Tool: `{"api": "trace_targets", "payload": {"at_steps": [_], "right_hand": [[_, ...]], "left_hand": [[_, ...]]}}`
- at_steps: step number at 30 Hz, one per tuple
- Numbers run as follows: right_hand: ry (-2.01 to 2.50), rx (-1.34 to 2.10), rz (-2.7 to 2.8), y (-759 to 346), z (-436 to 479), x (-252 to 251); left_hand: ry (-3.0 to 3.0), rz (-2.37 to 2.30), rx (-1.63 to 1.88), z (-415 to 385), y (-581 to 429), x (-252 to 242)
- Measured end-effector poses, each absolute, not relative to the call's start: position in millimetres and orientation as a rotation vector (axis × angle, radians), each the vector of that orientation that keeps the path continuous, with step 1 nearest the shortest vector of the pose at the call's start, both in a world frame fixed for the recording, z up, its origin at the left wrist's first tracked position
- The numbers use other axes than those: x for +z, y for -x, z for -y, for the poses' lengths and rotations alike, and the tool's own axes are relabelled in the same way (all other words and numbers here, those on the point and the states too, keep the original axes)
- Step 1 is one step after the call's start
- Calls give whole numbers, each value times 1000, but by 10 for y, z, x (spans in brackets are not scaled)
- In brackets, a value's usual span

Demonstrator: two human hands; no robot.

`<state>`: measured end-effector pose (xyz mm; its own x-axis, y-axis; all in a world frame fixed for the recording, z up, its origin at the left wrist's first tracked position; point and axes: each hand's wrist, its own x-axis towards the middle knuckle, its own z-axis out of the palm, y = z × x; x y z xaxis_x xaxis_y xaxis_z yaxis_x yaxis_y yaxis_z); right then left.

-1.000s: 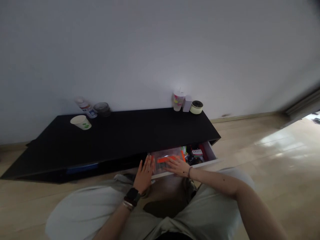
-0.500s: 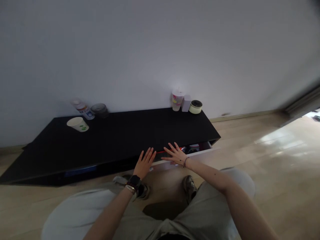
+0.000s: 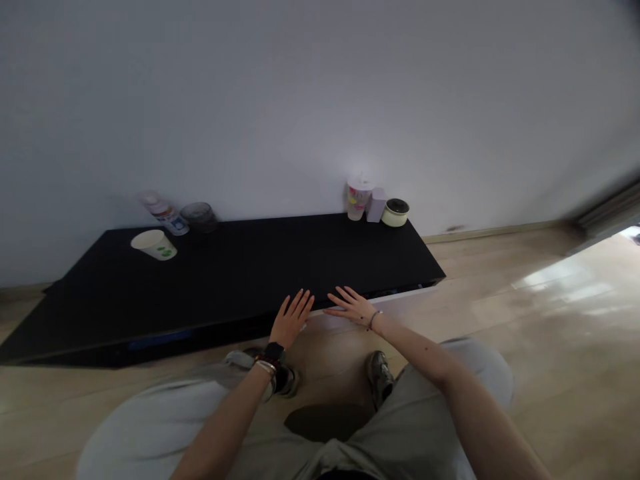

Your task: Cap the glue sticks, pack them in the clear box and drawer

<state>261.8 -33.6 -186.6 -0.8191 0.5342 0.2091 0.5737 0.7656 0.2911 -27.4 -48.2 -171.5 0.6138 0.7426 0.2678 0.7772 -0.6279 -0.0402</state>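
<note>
A long, low black cabinet (image 3: 280, 260) stands in front of me against the wall. At its right front, a white-edged drawer (image 3: 390, 303) sticks out only slightly, with a thin dark gap above it. My left hand (image 3: 291, 321) lies by the drawer's left end, fingers stretched out flat over the cabinet's front edge. To its right, my right hand (image 3: 353, 309) has its fingers spread at the drawer's top edge. Neither hand holds anything. What lies inside the drawer is almost wholly hidden.
On the cabinet's left stand a paper cup (image 3: 155, 245), a spray can (image 3: 167, 215) and a dark glass bowl (image 3: 199, 217). At the back right are a lidded plastic cup (image 3: 358, 199), a pale box (image 3: 377, 205) and a cream pot with a dark lid (image 3: 395, 213).
The drawer has slid inward, and the gap that showed its contents has narrowed to a sliver. Both hands have stayed at its front with fingers out.
</note>
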Motion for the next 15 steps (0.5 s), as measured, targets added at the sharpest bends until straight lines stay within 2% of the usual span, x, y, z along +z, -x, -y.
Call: {"api": "trace_targets", "payload": {"at_steps": [8, 15], "right_hand": [[796, -603, 2824, -2663, 261, -1936], [828, -538, 2926, -2684, 230, -1918]], "left_hand": [[2641, 1266, -451, 418, 240, -1774], [2649, 1315, -537, 385, 224, -1862]]}}
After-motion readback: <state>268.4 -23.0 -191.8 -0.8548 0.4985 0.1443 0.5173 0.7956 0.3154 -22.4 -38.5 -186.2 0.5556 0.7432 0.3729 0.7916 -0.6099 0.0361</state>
